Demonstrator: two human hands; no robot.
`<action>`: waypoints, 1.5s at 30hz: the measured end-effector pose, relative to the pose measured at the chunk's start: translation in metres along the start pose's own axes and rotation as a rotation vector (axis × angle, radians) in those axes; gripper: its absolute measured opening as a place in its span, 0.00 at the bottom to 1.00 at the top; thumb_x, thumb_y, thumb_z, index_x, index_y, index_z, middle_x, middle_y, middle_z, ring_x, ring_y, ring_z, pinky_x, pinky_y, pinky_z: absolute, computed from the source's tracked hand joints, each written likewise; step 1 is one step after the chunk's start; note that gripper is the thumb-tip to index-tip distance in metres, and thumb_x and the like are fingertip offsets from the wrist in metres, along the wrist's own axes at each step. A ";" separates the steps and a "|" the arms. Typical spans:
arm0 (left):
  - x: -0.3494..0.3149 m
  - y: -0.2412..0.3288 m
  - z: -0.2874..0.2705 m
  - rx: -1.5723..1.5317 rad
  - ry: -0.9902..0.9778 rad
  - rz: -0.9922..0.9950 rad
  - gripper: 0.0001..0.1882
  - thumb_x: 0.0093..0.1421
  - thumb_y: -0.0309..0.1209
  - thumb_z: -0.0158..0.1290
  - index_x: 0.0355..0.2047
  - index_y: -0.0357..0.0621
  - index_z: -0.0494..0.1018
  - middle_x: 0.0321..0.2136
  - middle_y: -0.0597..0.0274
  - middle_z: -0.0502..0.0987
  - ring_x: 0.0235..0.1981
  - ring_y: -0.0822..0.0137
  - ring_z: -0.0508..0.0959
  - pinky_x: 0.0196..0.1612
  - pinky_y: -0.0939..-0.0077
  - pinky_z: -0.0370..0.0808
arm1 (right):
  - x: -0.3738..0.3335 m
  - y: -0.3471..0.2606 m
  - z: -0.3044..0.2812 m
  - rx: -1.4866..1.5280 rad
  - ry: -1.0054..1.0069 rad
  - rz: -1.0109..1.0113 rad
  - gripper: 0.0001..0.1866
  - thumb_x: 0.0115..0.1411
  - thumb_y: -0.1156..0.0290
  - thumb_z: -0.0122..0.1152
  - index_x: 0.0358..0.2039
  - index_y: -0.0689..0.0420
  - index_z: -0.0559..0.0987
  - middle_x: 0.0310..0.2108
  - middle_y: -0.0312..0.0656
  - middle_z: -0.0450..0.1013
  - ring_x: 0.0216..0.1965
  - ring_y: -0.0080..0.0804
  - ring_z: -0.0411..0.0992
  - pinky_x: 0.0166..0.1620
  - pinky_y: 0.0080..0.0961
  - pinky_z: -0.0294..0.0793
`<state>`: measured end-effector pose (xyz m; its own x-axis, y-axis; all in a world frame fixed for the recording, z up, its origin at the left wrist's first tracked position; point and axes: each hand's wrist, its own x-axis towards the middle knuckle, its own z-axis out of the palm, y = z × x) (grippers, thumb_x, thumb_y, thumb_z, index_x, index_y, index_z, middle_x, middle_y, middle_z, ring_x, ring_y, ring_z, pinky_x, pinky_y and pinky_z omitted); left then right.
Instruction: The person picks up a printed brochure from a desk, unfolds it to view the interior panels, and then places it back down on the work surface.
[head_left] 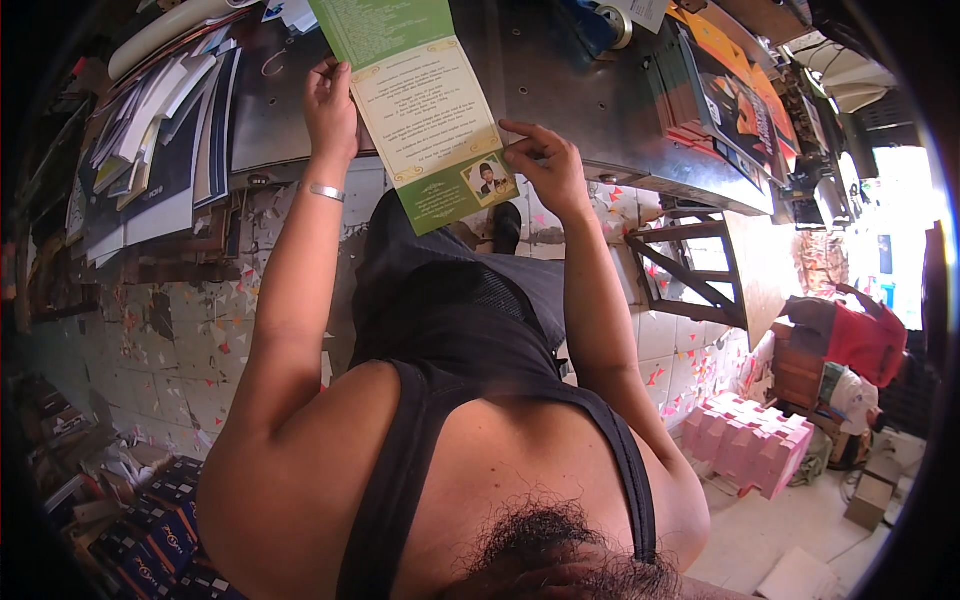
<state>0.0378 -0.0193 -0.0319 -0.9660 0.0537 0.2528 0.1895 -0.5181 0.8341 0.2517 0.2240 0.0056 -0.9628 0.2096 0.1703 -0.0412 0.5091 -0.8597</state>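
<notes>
As I looked down through the head camera, the biggest thing before me was the grey metal table (560,80), its front edge running across the top of the view. Stacks of printed sheets (150,150) covered its left end, and a pile of glossy dark and orange booklets (725,100) sat on its right end. Below the table the tiled floor (180,340) was strewn with small paper scraps, and to the lower right I saw a cluster of pink bundled stacks (750,445) on the ground. Across the table's front edge lay a long green and cream printed card (425,110), overhanging toward me, with a small portrait photo near its lower corner. My left hand (330,105) was closed on the card's left edge, fingers curled over it, a silver bracelet (327,192) on that wrist. My right hand (545,165) pinched the card's right edge between thumb and fingertips, near the portrait. A tape roll (620,25) rested farther back on the table.
</notes>
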 end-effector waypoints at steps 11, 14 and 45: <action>-0.003 0.002 0.002 0.012 0.009 -0.020 0.11 0.72 0.29 0.55 0.49 0.36 0.70 0.47 0.60 0.76 0.48 0.71 0.75 0.54 0.75 0.72 | -0.002 -0.002 0.000 -0.015 0.010 -0.012 0.24 0.60 0.77 0.67 0.58 0.58 0.81 0.34 0.39 0.84 0.36 0.21 0.80 0.46 0.23 0.78; -0.003 0.003 0.002 0.034 0.007 -0.019 0.11 0.72 0.30 0.55 0.49 0.36 0.70 0.47 0.60 0.76 0.48 0.71 0.75 0.54 0.74 0.73 | -0.002 -0.004 0.000 -0.030 0.016 -0.014 0.24 0.60 0.77 0.67 0.58 0.57 0.81 0.34 0.39 0.84 0.37 0.22 0.80 0.46 0.23 0.78; -0.002 0.004 0.000 -0.035 -0.044 -0.087 0.12 0.71 0.29 0.54 0.51 0.36 0.70 0.48 0.57 0.78 0.45 0.68 0.79 0.50 0.72 0.78 | -0.002 -0.009 0.002 -0.102 0.032 -0.079 0.36 0.56 0.79 0.68 0.67 0.49 0.76 0.31 0.35 0.77 0.31 0.19 0.70 0.40 0.21 0.73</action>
<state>0.0403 -0.0218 -0.0287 -0.9698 0.1365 0.2019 0.0983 -0.5389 0.8366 0.2535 0.2170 0.0118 -0.9486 0.1911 0.2521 -0.0876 0.6072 -0.7897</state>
